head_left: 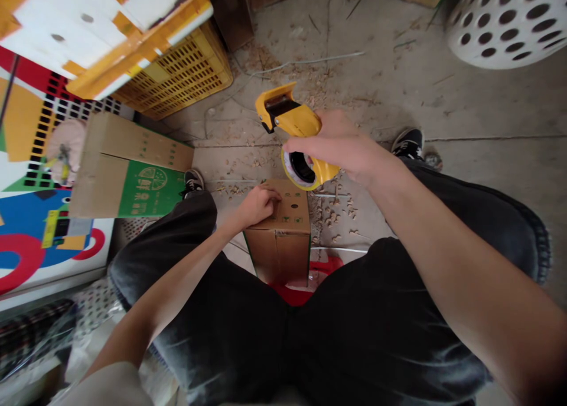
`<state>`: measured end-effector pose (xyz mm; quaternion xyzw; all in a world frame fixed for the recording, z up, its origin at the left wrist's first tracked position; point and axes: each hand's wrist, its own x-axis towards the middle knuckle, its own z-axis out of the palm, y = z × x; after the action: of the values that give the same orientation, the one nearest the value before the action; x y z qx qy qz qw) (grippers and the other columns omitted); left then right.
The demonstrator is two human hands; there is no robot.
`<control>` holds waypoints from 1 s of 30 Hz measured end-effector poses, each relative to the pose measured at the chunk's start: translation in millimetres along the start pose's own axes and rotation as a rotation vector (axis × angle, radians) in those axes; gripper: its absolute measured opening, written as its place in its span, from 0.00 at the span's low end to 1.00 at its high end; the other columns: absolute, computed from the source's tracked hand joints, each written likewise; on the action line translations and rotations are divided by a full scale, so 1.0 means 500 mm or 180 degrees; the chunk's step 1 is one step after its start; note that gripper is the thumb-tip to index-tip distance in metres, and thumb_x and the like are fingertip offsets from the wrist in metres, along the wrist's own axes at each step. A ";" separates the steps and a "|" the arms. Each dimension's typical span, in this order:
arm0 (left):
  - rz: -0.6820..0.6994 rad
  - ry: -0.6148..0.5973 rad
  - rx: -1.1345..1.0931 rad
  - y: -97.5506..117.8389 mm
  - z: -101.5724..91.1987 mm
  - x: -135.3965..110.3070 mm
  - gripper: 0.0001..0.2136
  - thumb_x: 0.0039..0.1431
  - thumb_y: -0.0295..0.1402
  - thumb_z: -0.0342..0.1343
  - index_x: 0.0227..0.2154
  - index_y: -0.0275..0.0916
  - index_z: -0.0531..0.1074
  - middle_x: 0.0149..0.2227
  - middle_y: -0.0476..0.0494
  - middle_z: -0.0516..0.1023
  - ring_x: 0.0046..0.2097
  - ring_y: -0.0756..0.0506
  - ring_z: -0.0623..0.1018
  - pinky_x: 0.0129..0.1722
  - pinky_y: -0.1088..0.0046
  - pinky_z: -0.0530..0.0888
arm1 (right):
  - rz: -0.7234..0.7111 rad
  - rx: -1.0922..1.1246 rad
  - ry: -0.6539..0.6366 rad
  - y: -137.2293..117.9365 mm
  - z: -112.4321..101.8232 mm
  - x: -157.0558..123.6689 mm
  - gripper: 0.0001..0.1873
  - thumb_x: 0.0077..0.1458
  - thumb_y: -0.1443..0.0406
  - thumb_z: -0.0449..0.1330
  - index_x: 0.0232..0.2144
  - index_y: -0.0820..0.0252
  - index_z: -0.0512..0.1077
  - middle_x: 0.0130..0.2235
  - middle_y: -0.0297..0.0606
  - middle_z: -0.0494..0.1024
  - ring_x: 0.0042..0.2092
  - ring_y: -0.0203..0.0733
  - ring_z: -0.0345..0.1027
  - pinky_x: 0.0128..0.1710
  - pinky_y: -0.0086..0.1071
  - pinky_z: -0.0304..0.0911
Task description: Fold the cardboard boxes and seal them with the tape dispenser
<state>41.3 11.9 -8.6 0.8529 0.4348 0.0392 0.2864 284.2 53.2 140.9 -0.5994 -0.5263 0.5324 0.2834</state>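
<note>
My right hand (pixel 341 137) is closed around the handle of a yellow tape dispenser (pixel 301 121), held in the air above a cardboard box. A roll of tape (pixel 292 168) with a black hub sits in the dispenser, whose cutting end points up and to the left. Below it, the brown cardboard box (pixel 287 249) stands between my legs, with green edges, small printed marks and a dark round hole. On the box's left edge rests my left hand (pixel 260 205), its fingers curled in against the cardboard. Its fingertips are partly hidden.
Left stands a larger cardboard box (pixel 101 181) with a green printed panel. Behind it, a yellow plastic crate (pixel 186 69) carries a taped white foam box (pixel 88 25). A white basket with holes (pixel 505 28) is at upper right. Brown scraps (pixel 334 214) litter the concrete floor.
</note>
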 end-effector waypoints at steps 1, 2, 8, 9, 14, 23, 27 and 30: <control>-0.0004 0.0009 0.0005 0.000 0.000 0.000 0.21 0.49 0.18 0.48 0.39 0.38 0.82 0.44 0.42 0.84 0.49 0.42 0.81 0.58 0.60 0.75 | 0.0000 -0.0022 0.0003 0.000 0.000 0.000 0.10 0.45 0.64 0.69 0.25 0.54 0.70 0.23 0.32 0.71 0.29 0.39 0.66 0.25 0.30 0.60; -0.0004 0.0019 0.0008 0.000 0.000 0.000 0.21 0.49 0.18 0.48 0.39 0.38 0.82 0.43 0.42 0.84 0.48 0.42 0.81 0.58 0.60 0.75 | -0.0007 -0.0046 -0.0004 0.000 0.000 0.000 0.10 0.45 0.64 0.69 0.25 0.54 0.70 0.23 0.32 0.71 0.29 0.39 0.66 0.25 0.30 0.60; 0.0029 0.0025 -0.0001 0.004 -0.003 0.001 0.19 0.51 0.19 0.48 0.37 0.38 0.83 0.42 0.42 0.84 0.48 0.42 0.81 0.57 0.61 0.75 | -0.0047 -0.0067 -0.0049 -0.004 -0.003 -0.003 0.10 0.45 0.65 0.69 0.25 0.55 0.69 0.23 0.32 0.71 0.29 0.38 0.66 0.26 0.30 0.60; 0.0053 0.0030 -0.0009 0.004 -0.003 0.001 0.19 0.51 0.19 0.48 0.37 0.38 0.83 0.42 0.42 0.85 0.47 0.42 0.81 0.56 0.61 0.75 | -0.0068 -0.0053 -0.0056 -0.003 -0.003 -0.003 0.09 0.45 0.65 0.68 0.25 0.55 0.70 0.23 0.32 0.71 0.29 0.38 0.66 0.26 0.30 0.60; 0.0151 0.0054 -0.0076 0.000 -0.003 0.002 0.19 0.49 0.18 0.48 0.35 0.38 0.83 0.41 0.43 0.85 0.45 0.43 0.81 0.55 0.62 0.76 | -0.0129 -0.0054 -0.0042 0.001 -0.004 -0.002 0.08 0.46 0.64 0.68 0.25 0.54 0.71 0.24 0.32 0.72 0.29 0.38 0.66 0.26 0.30 0.60; 0.0161 0.0037 -0.0097 0.002 -0.005 0.002 0.19 0.47 0.18 0.48 0.32 0.39 0.83 0.38 0.44 0.84 0.44 0.43 0.81 0.54 0.62 0.76 | -0.0115 -0.0139 -0.0012 -0.001 -0.002 -0.004 0.08 0.45 0.64 0.68 0.25 0.55 0.70 0.23 0.31 0.71 0.29 0.37 0.65 0.26 0.30 0.58; 0.0194 0.0037 -0.0104 -0.001 -0.003 0.002 0.18 0.47 0.18 0.48 0.31 0.39 0.82 0.38 0.43 0.84 0.43 0.43 0.81 0.53 0.63 0.76 | -0.0206 -0.0073 -0.0044 0.005 -0.002 -0.001 0.07 0.46 0.63 0.66 0.26 0.55 0.71 0.23 0.30 0.71 0.28 0.35 0.64 0.26 0.29 0.58; 0.0220 0.0062 -0.0125 -0.001 -0.003 0.002 0.18 0.47 0.18 0.48 0.30 0.38 0.82 0.36 0.42 0.84 0.42 0.43 0.81 0.50 0.63 0.76 | -0.0218 -0.0102 -0.0092 0.008 -0.002 0.001 0.08 0.45 0.62 0.67 0.26 0.55 0.71 0.24 0.31 0.72 0.28 0.36 0.64 0.25 0.29 0.58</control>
<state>41.0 13.6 -7.6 0.8612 0.4070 0.0659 0.2973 286.6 52.8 137.5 -0.5778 -0.5590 0.5225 0.2841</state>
